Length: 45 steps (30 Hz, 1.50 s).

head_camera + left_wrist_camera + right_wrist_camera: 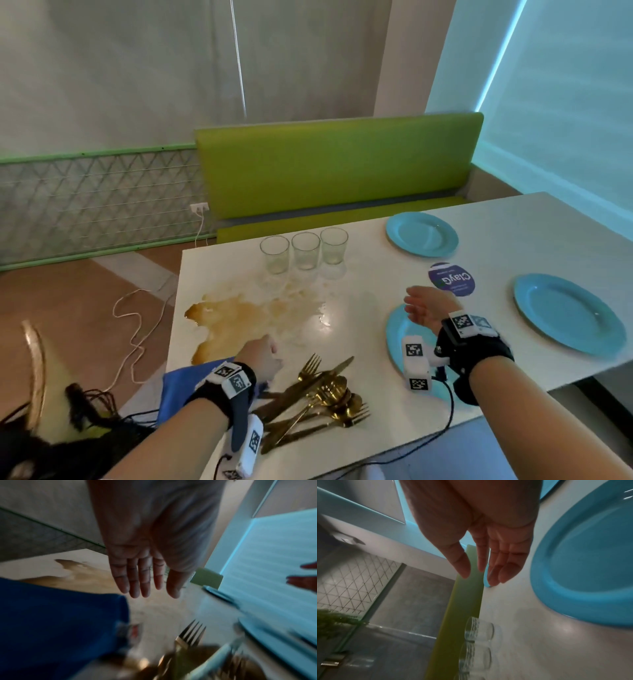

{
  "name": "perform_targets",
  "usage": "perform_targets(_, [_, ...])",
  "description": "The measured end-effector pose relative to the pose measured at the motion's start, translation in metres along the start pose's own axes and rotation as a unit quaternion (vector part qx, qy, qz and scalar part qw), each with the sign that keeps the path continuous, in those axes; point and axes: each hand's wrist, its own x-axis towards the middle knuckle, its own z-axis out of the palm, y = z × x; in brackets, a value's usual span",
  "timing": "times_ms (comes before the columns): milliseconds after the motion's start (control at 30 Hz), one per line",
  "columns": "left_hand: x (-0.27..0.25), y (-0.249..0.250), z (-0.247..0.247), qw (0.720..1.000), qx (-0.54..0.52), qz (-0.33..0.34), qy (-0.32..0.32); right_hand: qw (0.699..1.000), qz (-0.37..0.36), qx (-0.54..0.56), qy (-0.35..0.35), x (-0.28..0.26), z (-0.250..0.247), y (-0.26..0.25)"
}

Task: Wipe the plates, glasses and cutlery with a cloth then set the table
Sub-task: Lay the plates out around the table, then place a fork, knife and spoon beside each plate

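Note:
Three empty glasses [305, 251] [478, 632] stand in a row at the table's far edge. Three blue plates lie on the right: one far [421, 233], one at the right [568, 313], one near [397, 339] [583, 574] under my right hand [423, 306] [488, 568], which hovers open and holds nothing. A pile of gold cutlery [318, 394] [190, 635] lies at the near edge. The blue cloth [181, 385] [60, 622] lies at the near left corner. My left hand [265, 353] [145, 584] hovers open between cloth and cutlery, fingers straight.
A brown spill [239, 318] [82, 572] spreads over the white table's [359, 308] left half. A round purple sticker [451, 279] sits between the plates. A green bench [335, 164] stands behind the table. Cables [133, 335] trail on the floor at left.

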Motion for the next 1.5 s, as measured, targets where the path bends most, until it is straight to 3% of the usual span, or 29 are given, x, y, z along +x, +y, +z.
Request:
perform_targets(133, [-0.022,-0.028,0.033,0.997,0.054,0.044,-0.036,0.998,0.037,-0.049,0.008,-0.033,0.01,0.047])
perform_targets(267, [-0.039,-0.026,0.061,0.974,0.217,0.062,0.032,0.992,0.075,-0.097,0.004,-0.057,0.016,0.082])
perform_targets(433, [-0.039,-0.028,0.075,0.953,0.284,0.073,0.072,0.969,0.043,-0.243,-0.024,-0.07,0.018,0.111])
perform_targets(767, [-0.03,-0.031,0.07,0.947,0.279,0.12,0.105,0.911,0.047,-0.396,-0.101,-0.085,0.034,0.139])
perform_targets(1200, [-0.027,-0.018,0.064,0.966,0.236,0.062,0.089,0.894,0.038,-0.428,-0.123,-0.085,0.044,0.14])
perform_targets(1500, [-0.02,-0.012,0.045,0.993,0.067,0.027,0.094,0.901,0.006,-0.418,-0.119,-0.08,0.056,0.142])
